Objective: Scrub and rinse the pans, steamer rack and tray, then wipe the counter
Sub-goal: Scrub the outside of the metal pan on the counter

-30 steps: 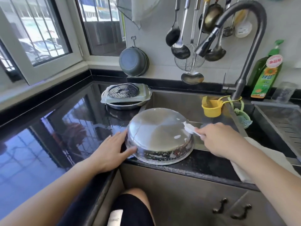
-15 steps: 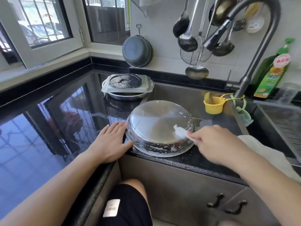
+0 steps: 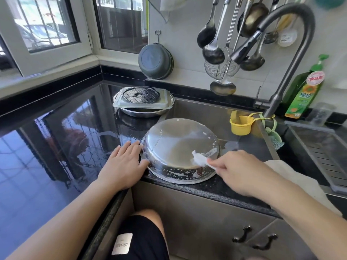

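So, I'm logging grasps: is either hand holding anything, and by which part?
The right hand pinches a soapy white scrubbing pad by its near end. The left hand only presses flat against the upturned steel pan's rim.

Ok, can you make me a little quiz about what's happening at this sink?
1. True or false: the big pan lies upside down on the counter edge.
2. What does the right hand hold against the pan?
A. a white scrubber
B. a ladle
C. a soap bottle
3. Fill in: the left hand rests flat against the pan's ____ side.

Key
1. True.
2. A, the white scrubber.
3. Left.
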Demonstrator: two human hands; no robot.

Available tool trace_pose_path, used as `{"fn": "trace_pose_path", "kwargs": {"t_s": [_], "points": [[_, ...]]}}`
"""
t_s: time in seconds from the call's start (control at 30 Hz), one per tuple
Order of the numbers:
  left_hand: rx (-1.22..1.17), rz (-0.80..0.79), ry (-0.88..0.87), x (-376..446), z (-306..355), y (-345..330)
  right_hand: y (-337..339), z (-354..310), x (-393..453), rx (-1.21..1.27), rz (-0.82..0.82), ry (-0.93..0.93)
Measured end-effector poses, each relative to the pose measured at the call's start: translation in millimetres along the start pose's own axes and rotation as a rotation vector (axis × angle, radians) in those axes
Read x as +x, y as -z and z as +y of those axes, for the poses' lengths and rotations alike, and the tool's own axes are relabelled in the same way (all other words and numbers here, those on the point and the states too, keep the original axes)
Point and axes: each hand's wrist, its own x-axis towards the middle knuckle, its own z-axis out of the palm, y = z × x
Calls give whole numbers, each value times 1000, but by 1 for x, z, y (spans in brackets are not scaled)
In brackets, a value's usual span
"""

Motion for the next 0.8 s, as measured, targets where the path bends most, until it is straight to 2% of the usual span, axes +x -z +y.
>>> {"fn": "trace_pose_path", "kwargs": {"t_s": [0.13, 0.3, 0.4, 0.57, 0.67, 0.8], "points": [[29, 38, -15, 0, 1, 1, 13, 19, 19, -41, 56, -164], [48, 71, -24, 3, -1, -5, -2, -3, 0, 6, 26, -52], [67, 94, -29, 3, 1, -4, 12, 6, 11, -66, 69, -199], [102, 89, -26, 5, 0, -6, 5, -27, -9, -49, 4, -47], [88, 74, -5, 5, 1, -4, 17, -20, 4, -110, 14, -189], [98, 81, 3, 7, -1, -8, 2, -36, -9, -130, 18, -104]]}}
